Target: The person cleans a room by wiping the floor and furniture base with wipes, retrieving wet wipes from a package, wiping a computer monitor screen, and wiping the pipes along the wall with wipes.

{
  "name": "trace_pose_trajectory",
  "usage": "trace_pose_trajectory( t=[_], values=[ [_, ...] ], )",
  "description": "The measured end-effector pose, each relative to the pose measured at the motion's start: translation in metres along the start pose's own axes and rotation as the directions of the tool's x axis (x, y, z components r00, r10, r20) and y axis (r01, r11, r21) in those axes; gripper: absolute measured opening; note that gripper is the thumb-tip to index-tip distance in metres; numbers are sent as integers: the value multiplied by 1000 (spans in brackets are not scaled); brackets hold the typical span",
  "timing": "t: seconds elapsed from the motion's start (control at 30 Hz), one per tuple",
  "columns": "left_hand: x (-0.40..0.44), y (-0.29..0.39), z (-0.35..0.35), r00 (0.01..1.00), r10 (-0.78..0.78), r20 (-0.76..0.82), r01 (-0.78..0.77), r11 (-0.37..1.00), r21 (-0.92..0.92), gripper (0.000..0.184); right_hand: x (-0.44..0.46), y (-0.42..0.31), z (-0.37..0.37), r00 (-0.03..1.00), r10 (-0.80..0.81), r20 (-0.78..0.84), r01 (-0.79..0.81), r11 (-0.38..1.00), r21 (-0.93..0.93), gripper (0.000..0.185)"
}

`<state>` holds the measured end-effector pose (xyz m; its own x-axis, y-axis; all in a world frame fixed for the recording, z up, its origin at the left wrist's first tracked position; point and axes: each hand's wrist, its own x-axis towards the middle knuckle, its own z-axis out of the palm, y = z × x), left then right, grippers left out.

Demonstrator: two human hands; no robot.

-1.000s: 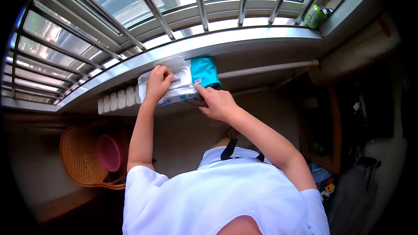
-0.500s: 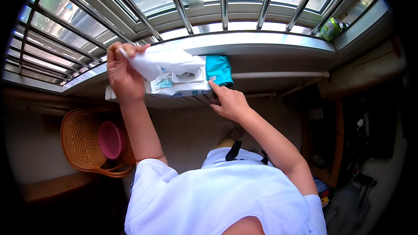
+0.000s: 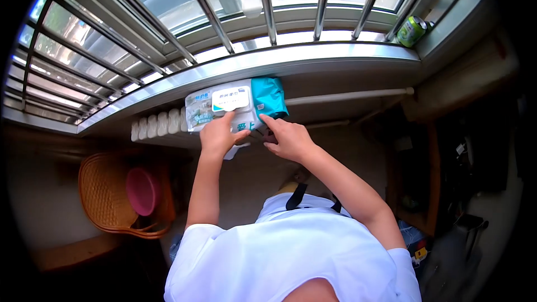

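Note:
A white and teal wipes pack (image 3: 269, 96) lies on top of the white radiator below the window sill. Its white lid (image 3: 230, 99) is down. My left hand (image 3: 216, 137) has its index fingertip at the lid's front edge and its thumb at the pack's front. Part of a white wipe (image 3: 234, 151) hangs from under this hand; the fingers holding it are mostly hidden. At the pack's front right edge, my right hand (image 3: 291, 138) rests its index finger on top, with the other fingers bent against the front side.
Metal bars (image 3: 267, 8) rise behind the sill (image 3: 313, 52). A green can (image 3: 411, 32) lies at the right corner. The radiator (image 3: 162, 124) extends left. On the lower left is a wicker basket (image 3: 103, 193) with a pink basin (image 3: 142, 191). Dark shelving (image 3: 429, 179) stands right.
My left hand first drew a white wipe up out of the pack, then came down to its front with it. The lid has gone from open to closed. My right hand stays at the pack.

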<state>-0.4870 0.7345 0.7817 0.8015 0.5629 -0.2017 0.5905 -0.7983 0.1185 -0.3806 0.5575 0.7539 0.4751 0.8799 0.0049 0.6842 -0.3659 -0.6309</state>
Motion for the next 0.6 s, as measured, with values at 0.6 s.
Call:
trace_pose_trajectory(
  t=[0.6],
  values=[
    [-24, 63, -11, 890, 267, -369, -451, 628, -634, 34, -54, 61, -4, 990, 133, -44, -77, 780, 621, 35]
  ],
)
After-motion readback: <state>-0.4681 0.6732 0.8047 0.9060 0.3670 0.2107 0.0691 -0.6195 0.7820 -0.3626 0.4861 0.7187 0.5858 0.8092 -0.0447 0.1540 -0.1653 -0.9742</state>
